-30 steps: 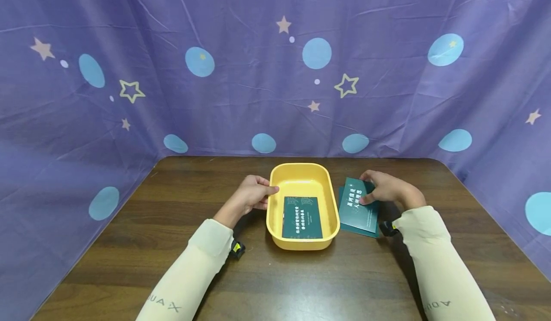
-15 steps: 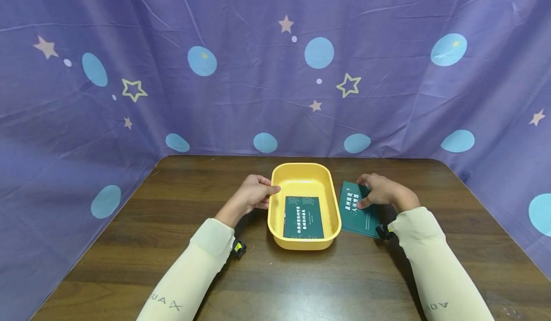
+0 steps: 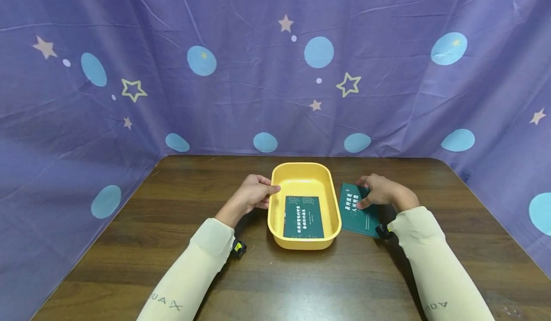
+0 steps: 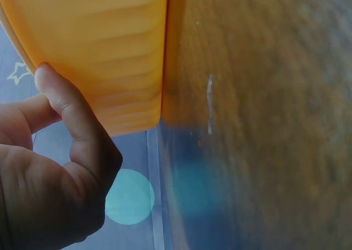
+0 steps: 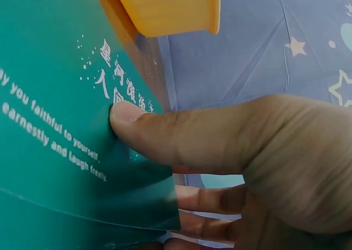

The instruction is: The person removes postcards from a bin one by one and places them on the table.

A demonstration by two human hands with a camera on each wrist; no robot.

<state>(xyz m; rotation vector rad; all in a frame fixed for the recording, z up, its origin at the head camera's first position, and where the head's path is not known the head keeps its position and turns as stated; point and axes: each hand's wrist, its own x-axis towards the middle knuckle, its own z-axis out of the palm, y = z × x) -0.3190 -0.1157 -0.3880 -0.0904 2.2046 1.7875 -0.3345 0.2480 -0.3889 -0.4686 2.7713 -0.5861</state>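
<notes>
Right hand (image 3: 383,193) pinches a green card (image 3: 360,219), thumb on its printed face and fingers behind its edge; that card has just settled over a second card (image 5: 49,225), which, I judge, leaves the two gathered as one stack for the work in hand. Whether the pinch takes in both, I cannot tell. Left hand (image 3: 250,194) pinches the side rim of the tray, thumb over the top. Across the table (image 3: 297,282), the yellow tray (image 3: 303,244) holds another card (image 3: 303,217) lying face up, and the stack sits just beside it, outside. A second ago the lower card jutted out at the left and bottom; now the edges nearly line up, while tray and left hand have barely moved.
</notes>
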